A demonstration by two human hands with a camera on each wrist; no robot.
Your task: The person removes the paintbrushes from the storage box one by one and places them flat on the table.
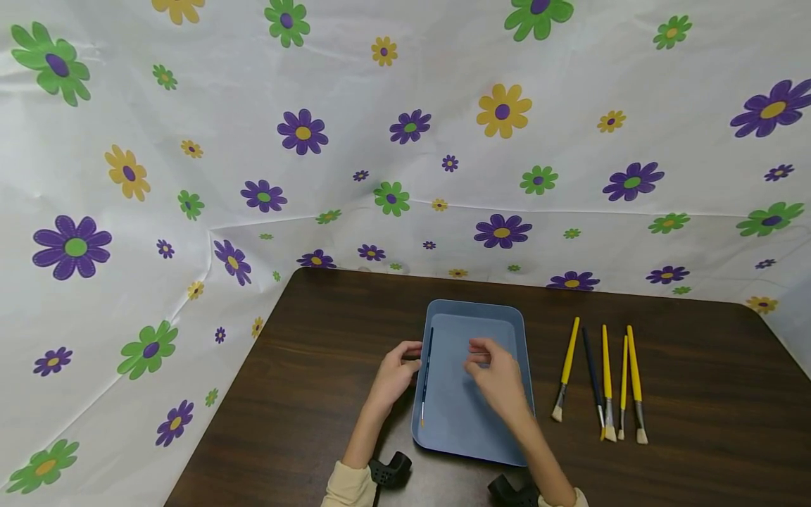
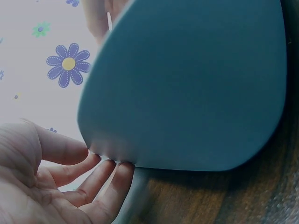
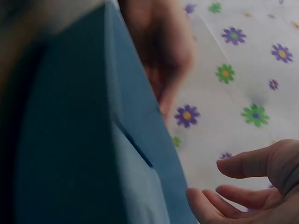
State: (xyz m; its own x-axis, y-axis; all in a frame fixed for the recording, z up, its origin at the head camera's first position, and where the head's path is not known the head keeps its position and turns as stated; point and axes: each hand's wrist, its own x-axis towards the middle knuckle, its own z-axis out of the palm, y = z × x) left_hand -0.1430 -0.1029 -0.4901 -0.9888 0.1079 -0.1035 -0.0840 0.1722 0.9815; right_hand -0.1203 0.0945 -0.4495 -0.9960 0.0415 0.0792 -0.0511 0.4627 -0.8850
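Observation:
A blue-grey tray (image 1: pixel 469 436) lies on the table, with one thin dark paintbrush (image 1: pixel 426 373) along its left inner side, bristles toward me. At the tray's left edge is my left hand (image 1: pixel 393 377); in the left wrist view, the fingertips (image 2: pixel 124 170) meet the tray's outer wall, thumb beside them. My right hand (image 1: pixel 497 377) hovers over the tray's middle. Its thumb and fingers are bent but apart, and nothing shows between them. The right wrist view has the same right hand (image 3: pixel 261 186) with a gap between thumb and fingers.
Right of the tray lie several paintbrushes, bristles toward me: a yellow one (image 1: pixel 570 359) stands apart, a dark blue one (image 1: pixel 592 370) is beside more yellow ones (image 1: pixel 634 373). A flowered white sheet (image 1: pixel 355 84) rises behind the brown table (image 1: pixel 304 352) and along its left side.

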